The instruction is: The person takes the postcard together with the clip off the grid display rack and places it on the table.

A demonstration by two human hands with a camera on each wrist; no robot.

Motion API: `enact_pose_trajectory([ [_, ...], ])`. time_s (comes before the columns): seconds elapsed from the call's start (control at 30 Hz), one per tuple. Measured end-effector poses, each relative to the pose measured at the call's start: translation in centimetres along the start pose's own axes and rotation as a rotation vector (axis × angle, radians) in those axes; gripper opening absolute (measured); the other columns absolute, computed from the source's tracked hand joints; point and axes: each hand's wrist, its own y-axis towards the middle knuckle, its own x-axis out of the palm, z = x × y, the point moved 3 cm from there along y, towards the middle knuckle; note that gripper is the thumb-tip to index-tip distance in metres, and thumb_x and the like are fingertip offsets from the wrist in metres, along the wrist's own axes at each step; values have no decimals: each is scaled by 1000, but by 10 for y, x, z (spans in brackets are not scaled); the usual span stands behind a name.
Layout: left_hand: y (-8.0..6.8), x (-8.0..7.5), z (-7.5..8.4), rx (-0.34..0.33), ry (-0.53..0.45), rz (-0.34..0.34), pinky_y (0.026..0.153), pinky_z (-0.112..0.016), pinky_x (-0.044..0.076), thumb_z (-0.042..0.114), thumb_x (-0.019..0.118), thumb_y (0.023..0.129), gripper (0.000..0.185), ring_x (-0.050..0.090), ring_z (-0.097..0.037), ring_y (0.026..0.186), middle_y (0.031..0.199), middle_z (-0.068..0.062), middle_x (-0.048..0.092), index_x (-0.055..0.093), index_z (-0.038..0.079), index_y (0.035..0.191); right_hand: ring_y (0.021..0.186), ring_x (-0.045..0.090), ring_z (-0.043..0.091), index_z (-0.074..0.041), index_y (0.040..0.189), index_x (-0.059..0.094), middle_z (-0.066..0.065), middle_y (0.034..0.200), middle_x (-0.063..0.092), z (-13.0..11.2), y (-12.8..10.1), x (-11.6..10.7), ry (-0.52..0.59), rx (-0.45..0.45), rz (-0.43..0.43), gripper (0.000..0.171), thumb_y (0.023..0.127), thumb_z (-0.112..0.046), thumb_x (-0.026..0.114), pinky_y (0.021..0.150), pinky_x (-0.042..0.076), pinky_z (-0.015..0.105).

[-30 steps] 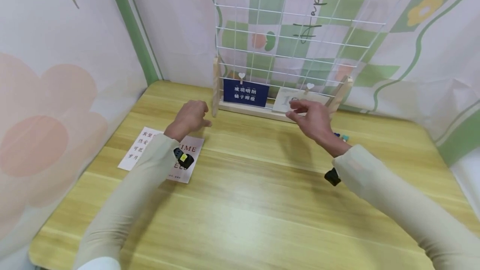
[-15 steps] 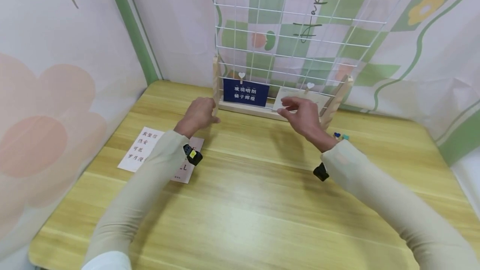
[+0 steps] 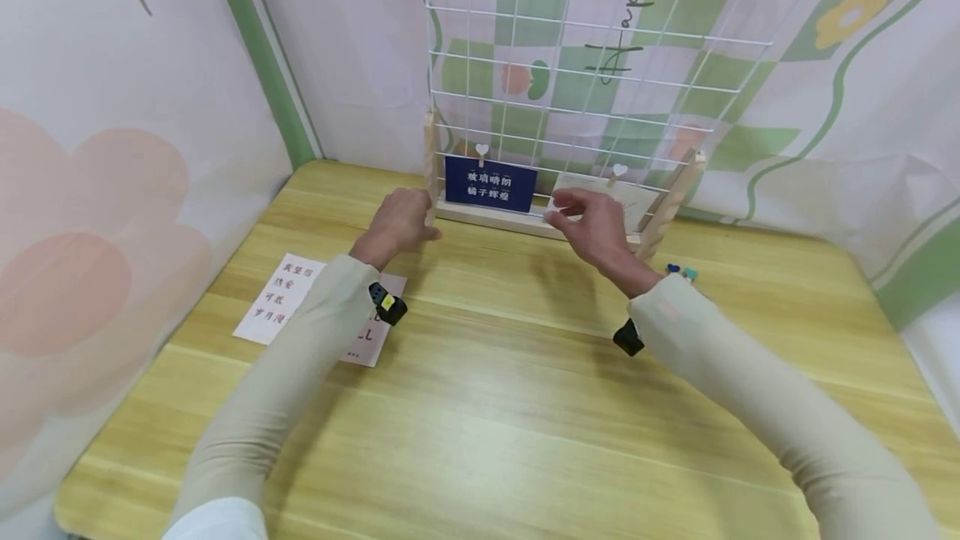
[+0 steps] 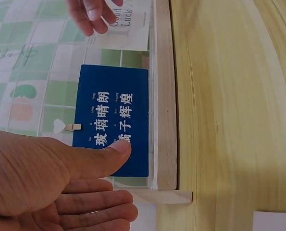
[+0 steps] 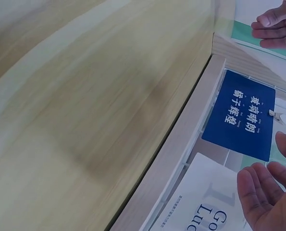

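Observation:
My left hand (image 3: 397, 223) hovers by the left wooden post of a white wire grid rack (image 3: 495, 217), fingers extended and holding nothing. In the left wrist view its thumb overlaps the navy card (image 4: 111, 120) with white Chinese characters. A clip with a white heart (image 3: 482, 150) fixes that card low on the grid. In front of the white "Good Luck" card (image 5: 195, 192) is my right hand (image 3: 592, 227), fingers loosely bent with a gap to the thumb and nothing between them. Another heart clip (image 3: 619, 171) holds the white card, partly hidden behind this hand.
A white card with Chinese writing (image 3: 277, 294) and a pink lettered card (image 3: 369, 348) lie on the table under the left forearm, which covers part of them. A blue clip (image 3: 673, 268) and a teal clip (image 3: 690, 274) lie right of the rack. Patterned cloth hangs behind.
My left hand has moved right and slightly up, toward the rack's left post. My right hand has drifted left across the white card, uncovering more of its right part. The cards have stayed in place.

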Motion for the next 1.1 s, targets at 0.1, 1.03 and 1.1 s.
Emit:
enact_pose_trajectory([
  [0.1,2,1,2,6,-7,4,68,-30,46,23,77,86,43,53,-21,79,97,-12,65,62,-3,117,103,69,36,-2,124,65,19,116,70,-3,1,2,-6,-4,7,37,91,-17,70,86,55,49],
  [1.03,13,4,17,62,-30,41,79,-37,55,22,75,88,53,62,-25,86,112,-18,68,54,-3,131,113,65,30,-5,128,63,15,127,67,-28,19,31,26,16,-17,40,92,-20,70,97,52,43],
  [1.1,15,5,19,61,-8,36,74,-35,53,23,74,88,45,59,-24,80,102,-16,68,59,-4,122,113,66,30,-4,128,64,15,126,67,-31,21,32,29,2,-10,39,92,-19,70,97,52,43],
])
